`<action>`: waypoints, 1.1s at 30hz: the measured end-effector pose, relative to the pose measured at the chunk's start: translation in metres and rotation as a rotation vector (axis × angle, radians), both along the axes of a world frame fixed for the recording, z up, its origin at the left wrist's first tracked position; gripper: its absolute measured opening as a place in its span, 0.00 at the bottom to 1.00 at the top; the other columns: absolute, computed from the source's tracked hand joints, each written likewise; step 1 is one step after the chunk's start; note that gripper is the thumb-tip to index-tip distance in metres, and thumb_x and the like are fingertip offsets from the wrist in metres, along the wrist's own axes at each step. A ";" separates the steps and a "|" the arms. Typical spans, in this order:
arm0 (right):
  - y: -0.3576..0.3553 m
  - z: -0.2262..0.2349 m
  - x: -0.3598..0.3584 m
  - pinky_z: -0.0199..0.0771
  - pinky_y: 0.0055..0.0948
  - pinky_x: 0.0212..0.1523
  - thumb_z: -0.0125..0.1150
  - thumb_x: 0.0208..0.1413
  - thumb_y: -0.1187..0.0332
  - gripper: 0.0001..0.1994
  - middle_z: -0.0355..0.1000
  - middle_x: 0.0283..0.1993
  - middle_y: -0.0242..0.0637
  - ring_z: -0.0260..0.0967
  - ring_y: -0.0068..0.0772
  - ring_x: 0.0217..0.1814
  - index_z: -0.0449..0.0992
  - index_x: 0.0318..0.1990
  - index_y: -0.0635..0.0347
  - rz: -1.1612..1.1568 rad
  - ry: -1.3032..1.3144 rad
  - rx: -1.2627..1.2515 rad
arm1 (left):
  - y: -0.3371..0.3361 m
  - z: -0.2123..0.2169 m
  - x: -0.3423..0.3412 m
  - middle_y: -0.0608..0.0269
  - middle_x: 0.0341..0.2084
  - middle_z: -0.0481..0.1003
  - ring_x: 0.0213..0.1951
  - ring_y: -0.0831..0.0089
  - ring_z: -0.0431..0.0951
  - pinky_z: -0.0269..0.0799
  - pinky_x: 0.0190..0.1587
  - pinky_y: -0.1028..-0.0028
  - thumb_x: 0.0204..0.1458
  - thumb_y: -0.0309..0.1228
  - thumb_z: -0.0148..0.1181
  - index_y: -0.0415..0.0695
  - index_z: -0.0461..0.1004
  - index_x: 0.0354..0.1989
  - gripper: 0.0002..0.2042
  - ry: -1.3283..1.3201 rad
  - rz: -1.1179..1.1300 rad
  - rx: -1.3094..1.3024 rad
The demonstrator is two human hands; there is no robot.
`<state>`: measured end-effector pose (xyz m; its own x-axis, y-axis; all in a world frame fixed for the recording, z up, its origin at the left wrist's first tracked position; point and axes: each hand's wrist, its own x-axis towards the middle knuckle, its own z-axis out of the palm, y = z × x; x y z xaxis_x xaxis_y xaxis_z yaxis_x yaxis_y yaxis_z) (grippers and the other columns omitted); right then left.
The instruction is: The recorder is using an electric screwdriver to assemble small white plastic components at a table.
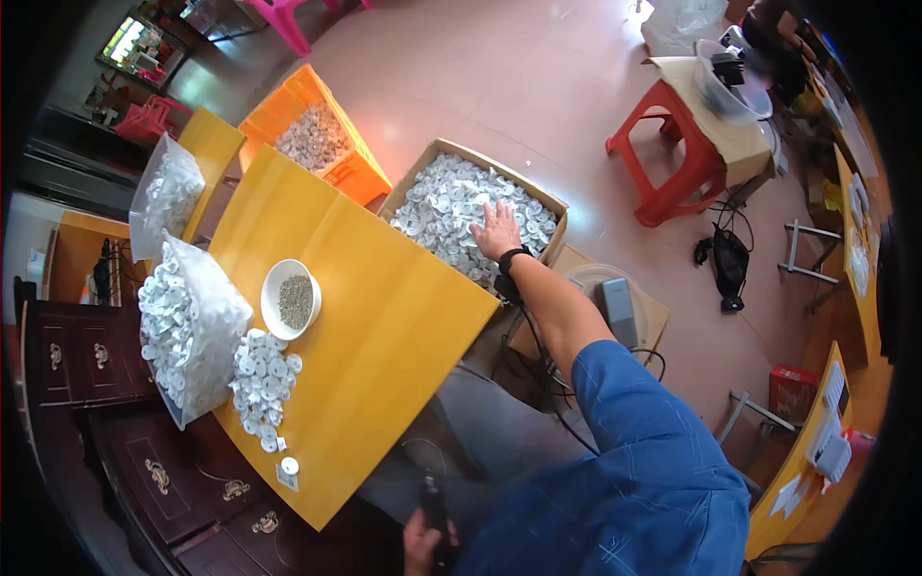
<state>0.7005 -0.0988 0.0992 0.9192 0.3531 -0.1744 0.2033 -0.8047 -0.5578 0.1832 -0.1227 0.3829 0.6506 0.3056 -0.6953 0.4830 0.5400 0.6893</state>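
The right hand [497, 230] lies flat with spread fingers on the white parts in the cardboard box [552, 197], at one o'clock from the yellow table [384, 317], holding nothing. The left hand [423, 542], at six o'clock, grips a dark tool [432, 499] and is far from the box.

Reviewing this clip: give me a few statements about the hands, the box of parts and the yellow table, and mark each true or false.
1. The right hand lies spread on the white plastic parts in the cardboard box. True.
2. The left hand is empty. False: it grips a dark tool handle near the lower edge.
3. The white bowl on the yellow table holds small grey pieces. True.
4. The orange crate is empty. False: it holds greyish parts.
5. A black band is on the right wrist. True.
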 end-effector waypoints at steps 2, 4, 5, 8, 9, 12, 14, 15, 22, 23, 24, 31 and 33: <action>0.004 -0.015 0.001 0.42 0.54 0.73 0.54 0.58 0.46 0.37 0.43 0.76 0.51 0.36 0.52 0.79 0.55 0.71 0.53 0.001 0.007 -0.024 | -0.002 -0.012 -0.008 0.68 0.23 0.71 0.22 0.80 0.70 0.66 0.26 0.80 0.55 0.36 0.57 0.43 0.67 0.43 0.13 0.118 -0.028 0.003; 0.014 -0.032 0.003 0.41 0.55 0.73 0.54 0.58 0.45 0.37 0.42 0.76 0.50 0.35 0.52 0.79 0.54 0.71 0.52 -0.005 0.008 -0.026 | -0.002 -0.029 -0.022 0.68 0.27 0.71 0.27 0.81 0.70 0.66 0.30 0.80 0.55 0.35 0.58 0.42 0.68 0.45 0.13 0.179 -0.044 -0.055; 0.022 -0.041 0.002 0.39 0.55 0.73 0.54 0.57 0.45 0.38 0.41 0.77 0.50 0.34 0.51 0.79 0.54 0.71 0.51 -0.013 0.004 -0.006 | -0.006 -0.036 -0.028 0.68 0.29 0.71 0.30 0.80 0.70 0.66 0.33 0.79 0.55 0.35 0.58 0.41 0.68 0.47 0.15 0.227 -0.022 -0.057; 0.043 -0.060 -0.005 0.37 0.57 0.73 0.53 0.57 0.43 0.38 0.41 0.77 0.49 0.34 0.51 0.79 0.54 0.72 0.50 0.011 -0.117 -0.087 | 0.007 -0.053 -0.030 0.67 0.34 0.71 0.37 0.78 0.69 0.66 0.41 0.77 0.56 0.35 0.59 0.40 0.68 0.52 0.18 0.263 -0.022 -0.154; 0.052 -0.057 -0.006 0.36 0.58 0.73 0.53 0.57 0.42 0.39 0.41 0.77 0.49 0.33 0.51 0.80 0.54 0.72 0.50 -0.012 -0.100 -0.101 | 0.007 -0.053 -0.026 0.68 0.34 0.70 0.37 0.78 0.69 0.67 0.42 0.77 0.57 0.35 0.59 0.41 0.68 0.52 0.17 0.303 0.017 -0.148; 0.079 -0.076 0.003 0.36 0.58 0.73 0.52 0.57 0.41 0.39 0.41 0.76 0.50 0.33 0.52 0.79 0.54 0.72 0.51 -0.044 -0.264 0.041 | 0.021 -0.065 -0.027 0.68 0.34 0.70 0.38 0.78 0.69 0.67 0.43 0.76 0.59 0.33 0.57 0.41 0.68 0.53 0.16 0.261 0.007 -0.188; 0.087 -0.089 0.005 0.37 0.59 0.72 0.54 0.57 0.43 0.38 0.43 0.75 0.55 0.37 0.57 0.78 0.57 0.70 0.55 -0.053 -0.318 0.010 | 0.031 -0.089 -0.026 0.67 0.35 0.71 0.39 0.78 0.69 0.68 0.43 0.76 0.60 0.32 0.57 0.42 0.68 0.53 0.15 0.158 -0.052 -0.264; 0.098 -0.095 0.003 0.38 0.58 0.72 0.54 0.57 0.44 0.38 0.44 0.74 0.56 0.38 0.58 0.77 0.57 0.70 0.55 -0.030 -0.312 0.120 | 0.034 -0.093 -0.026 0.67 0.35 0.71 0.39 0.78 0.69 0.68 0.43 0.76 0.60 0.32 0.57 0.42 0.68 0.53 0.15 0.166 -0.026 -0.296; 0.140 -0.098 0.016 0.44 0.57 0.71 0.54 0.58 0.47 0.35 0.47 0.72 0.58 0.42 0.61 0.75 0.58 0.69 0.56 0.242 -0.240 0.045 | 0.036 -0.110 -0.031 0.67 0.35 0.71 0.39 0.78 0.70 0.68 0.42 0.76 0.60 0.32 0.56 0.42 0.68 0.53 0.15 0.218 0.162 -0.493; 0.140 -0.097 0.018 0.46 0.58 0.70 0.54 0.59 0.47 0.34 0.49 0.70 0.58 0.41 0.61 0.75 0.60 0.68 0.56 0.275 -0.244 0.078 | 0.036 -0.112 -0.031 0.67 0.35 0.71 0.39 0.78 0.70 0.68 0.42 0.76 0.60 0.32 0.56 0.42 0.68 0.53 0.15 0.223 0.185 -0.520; 0.141 -0.096 0.021 0.46 0.58 0.70 0.54 0.59 0.47 0.34 0.49 0.70 0.58 0.41 0.61 0.75 0.60 0.68 0.56 0.280 -0.243 0.076 | 0.036 -0.113 -0.032 0.67 0.35 0.71 0.39 0.78 0.70 0.68 0.42 0.76 0.60 0.32 0.56 0.42 0.69 0.53 0.14 0.229 0.210 -0.543; 0.103 -0.079 0.037 0.65 0.48 0.61 0.56 0.58 0.50 0.21 0.63 0.62 0.54 0.63 0.58 0.61 0.76 0.52 0.52 0.490 -0.482 0.182 | 0.037 -0.117 -0.041 0.67 0.35 0.71 0.38 0.78 0.70 0.68 0.42 0.77 0.60 0.31 0.56 0.42 0.69 0.53 0.14 0.257 0.369 -0.702; 0.097 -0.054 0.041 0.68 0.46 0.57 0.56 0.58 0.51 0.19 0.68 0.56 0.52 0.67 0.56 0.56 0.78 0.47 0.54 0.461 -0.301 0.099 | 0.037 -0.120 -0.041 0.67 0.35 0.72 0.38 0.78 0.70 0.69 0.41 0.77 0.60 0.31 0.56 0.42 0.69 0.52 0.14 0.260 0.417 -0.746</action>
